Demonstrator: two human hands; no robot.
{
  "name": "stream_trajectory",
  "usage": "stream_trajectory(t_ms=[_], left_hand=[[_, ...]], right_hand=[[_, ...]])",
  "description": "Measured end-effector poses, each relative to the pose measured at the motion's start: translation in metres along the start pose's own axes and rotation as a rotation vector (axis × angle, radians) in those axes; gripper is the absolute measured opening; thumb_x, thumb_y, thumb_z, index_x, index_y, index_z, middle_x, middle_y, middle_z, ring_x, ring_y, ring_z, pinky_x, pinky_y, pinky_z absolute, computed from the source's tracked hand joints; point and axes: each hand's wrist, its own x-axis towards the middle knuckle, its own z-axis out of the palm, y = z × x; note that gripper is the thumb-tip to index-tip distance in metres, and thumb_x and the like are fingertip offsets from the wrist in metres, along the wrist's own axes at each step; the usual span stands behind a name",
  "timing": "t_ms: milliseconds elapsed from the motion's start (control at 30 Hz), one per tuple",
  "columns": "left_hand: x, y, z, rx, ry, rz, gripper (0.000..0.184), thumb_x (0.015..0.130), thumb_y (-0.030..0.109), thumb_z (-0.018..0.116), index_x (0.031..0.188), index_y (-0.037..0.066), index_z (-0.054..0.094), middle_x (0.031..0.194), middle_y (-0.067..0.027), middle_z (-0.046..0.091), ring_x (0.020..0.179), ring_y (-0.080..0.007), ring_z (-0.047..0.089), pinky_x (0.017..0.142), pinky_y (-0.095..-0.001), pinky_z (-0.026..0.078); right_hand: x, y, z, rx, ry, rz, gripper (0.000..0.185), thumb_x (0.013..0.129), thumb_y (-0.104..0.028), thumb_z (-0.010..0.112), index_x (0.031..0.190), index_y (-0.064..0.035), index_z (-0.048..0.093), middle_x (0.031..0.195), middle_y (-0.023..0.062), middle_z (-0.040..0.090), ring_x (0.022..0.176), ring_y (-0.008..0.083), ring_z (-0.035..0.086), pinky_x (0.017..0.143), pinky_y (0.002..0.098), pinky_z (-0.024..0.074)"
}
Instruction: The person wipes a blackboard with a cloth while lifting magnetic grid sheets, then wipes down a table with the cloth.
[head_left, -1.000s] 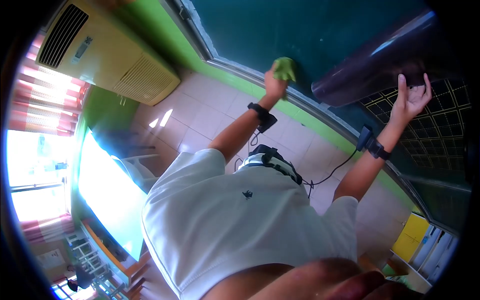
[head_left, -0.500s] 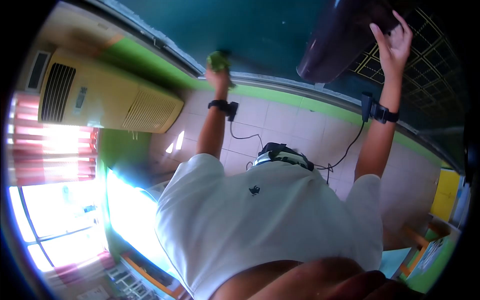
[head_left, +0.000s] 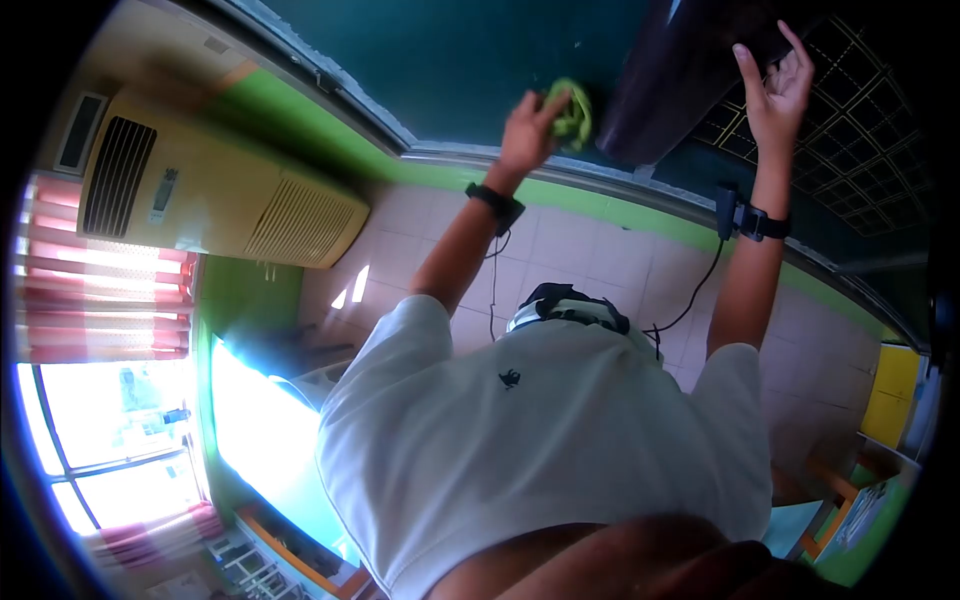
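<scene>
My left hand [head_left: 527,135] has a crumpled green cloth [head_left: 570,115] in its fingers, against the dark green board [head_left: 450,60] above the lower frame. A glossy dark purple sheet [head_left: 665,85], curved like a roll, lies just right of the cloth. My right hand [head_left: 780,95] is raised at its right side with thumb and fingers spread, touching or very near the sheet. Whether the fingertips press on it is hard to tell. Behind that hand, a black panel with yellow grid lines [head_left: 850,130] shows.
Below the board runs its metal frame [head_left: 480,158], over a tiled floor [head_left: 570,240]. A tall beige air conditioner [head_left: 220,195], a bright screen [head_left: 265,420] and a curtained window are at left. A cable [head_left: 695,305] hangs from my right wrist. Yellow cabinet [head_left: 888,395] at far right.
Over the last second the view turned and my left hand swept the cloth left, then back right towards the purple sheet. My right hand stays beside the sheet with its fingers spread.
</scene>
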Motion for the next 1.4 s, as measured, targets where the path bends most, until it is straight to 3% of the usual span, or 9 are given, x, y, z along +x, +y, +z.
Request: stream_trajectory(t_ms=[167,333,533,633,667,800,1100,1200,1400], left_hand=[[-0.067,-0.010,0.051,-0.034,-0.346,-0.282,0.075,0.076,0.005,0.060,0.146,0.025,0.039,0.119,-0.0197,0.059,0.092,-0.0414,0.064,0.078,-0.0488,0.055],[-0.058,-0.026,0.025,-0.422,0.283,-0.474,0.071,0.083,0.007,0.050,0.150,0.005,0.027,0.106,-0.0295,0.064,0.099,-0.0478,0.063,0.086,-0.0460,0.052],[0.039,-0.016,-0.069,-0.307,0.452,-0.092,0.062,0.085,0.013,0.055,0.142,-0.002,0.037,0.136,-0.0325,0.041,0.130,-0.0491,0.039,0.110,-0.0456,0.031],[0.064,0.013,-0.078,-0.130,0.472,-0.035,0.051,0.081,0.015,0.053,0.130,0.000,0.053,0.122,-0.0327,0.055,0.112,-0.0449,0.055,0.088,-0.0508,0.047],[0.056,0.007,-0.063,-0.261,0.314,-0.020,0.058,0.090,0.023,0.046,0.145,0.005,0.039,0.144,-0.0308,0.035,0.132,-0.0481,0.035,0.108,-0.0521,0.031],[0.058,0.022,-0.030,-0.161,0.336,0.202,0.053,0.087,0.028,0.064,0.129,-0.001,0.050,0.137,-0.0340,0.039,0.138,-0.0533,0.024,0.113,-0.0629,0.011],[0.201,-0.003,-0.190,0.305,0.691,0.084,0.055,0.099,0.033,0.036,0.147,0.005,0.035,0.145,-0.0295,0.037,0.136,-0.0462,0.032,0.115,-0.0507,0.018],[0.244,0.006,-0.250,0.181,0.865,-0.098,0.058,0.103,0.040,0.025,0.150,0.006,0.029,0.148,-0.0252,0.036,0.141,-0.0424,0.027,0.118,-0.0506,0.007],[0.253,0.038,-0.246,0.273,0.722,0.119,0.054,0.103,0.038,0.030,0.148,0.008,0.035,0.152,-0.0248,0.029,0.145,-0.0399,0.016,0.118,-0.0505,0.008]], right_hand=[[0.002,-0.001,-0.004,-0.040,-0.062,0.023,0.059,0.086,0.005,0.068,0.136,0.0027,0.039,0.120,0.0195,0.056,0.110,0.0217,0.058,0.097,0.0333,0.0480],[-0.001,-0.007,0.000,0.004,-0.036,0.062,0.059,0.085,0.006,0.068,0.136,0.0033,0.039,0.120,0.0195,0.056,0.110,0.0217,0.059,0.098,0.0338,0.0479],[-0.001,-0.003,-0.003,0.033,-0.028,0.012,0.059,0.084,0.010,0.068,0.135,0.0032,0.040,0.122,0.0204,0.056,0.111,0.0225,0.058,0.099,0.0352,0.0481],[0.000,-0.008,-0.006,0.288,0.025,0.111,0.061,0.083,0.011,0.068,0.136,0.0009,0.039,0.122,0.0175,0.056,0.111,0.0205,0.056,0.098,0.0318,0.0459],[-0.002,-0.007,-0.008,0.289,0.013,0.118,0.061,0.083,0.011,0.068,0.136,0.0009,0.039,0.122,0.0175,0.056,0.111,0.0205,0.056,0.098,0.0318,0.0459],[-0.001,-0.010,-0.008,0.188,0.021,0.150,0.063,0.083,0.010,0.068,0.137,0.0003,0.037,0.123,0.0196,0.055,0.115,0.0222,0.054,0.098,0.0336,0.0461],[-0.002,-0.013,-0.011,0.116,-0.014,0.157,0.064,0.083,0.012,0.066,0.137,0.0016,0.034,0.127,0.0197,0.050,0.114,0.0226,0.052,0.099,0.0347,0.0430],[-0.001,-0.009,-0.009,0.105,-0.004,0.112,0.063,0.083,0.012,0.065,0.137,0.0015,0.034,0.126,0.0194,0.051,0.113,0.0224,0.052,0.098,0.0342,0.0432],[-0.005,-0.007,-0.006,0.173,0.016,0.142,0.065,0.082,0.013,0.063,0.139,-0.0014,0.033,0.130,0.0186,0.050,0.119,0.0246,0.051,0.102,0.0360,0.0421]])
